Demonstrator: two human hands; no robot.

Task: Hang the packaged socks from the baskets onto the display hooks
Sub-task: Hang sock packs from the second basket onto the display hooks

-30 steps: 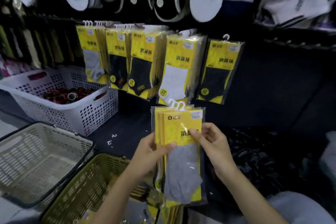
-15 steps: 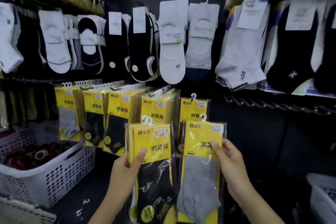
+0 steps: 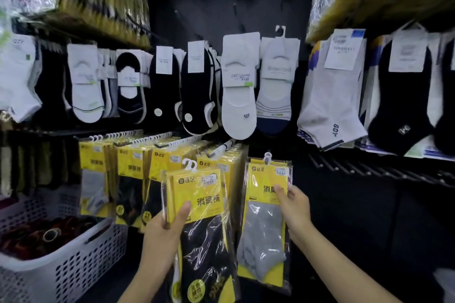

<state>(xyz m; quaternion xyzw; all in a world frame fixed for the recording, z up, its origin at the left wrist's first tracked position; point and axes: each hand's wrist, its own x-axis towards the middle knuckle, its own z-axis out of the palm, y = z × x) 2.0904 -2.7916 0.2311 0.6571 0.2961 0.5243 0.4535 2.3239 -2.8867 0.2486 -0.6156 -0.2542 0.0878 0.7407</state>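
Gripping grey sock pack (image 3: pixel 264 226) upright, loop (image 3: pixel 268 156) topmost, right hand (image 3: pixel 294 206) is nearer the right end of the hung row (image 3: pixel 167 162); left hand (image 3: pixel 161 229) grips the spare stack (image 3: pixel 204 204).

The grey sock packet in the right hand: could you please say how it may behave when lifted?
Probably light: the right hand holds the grey sock packet by fingers at one edge. Likely floppy below its yellow card, where only sock and film show. The glossy, wrinkled film may be slippery.
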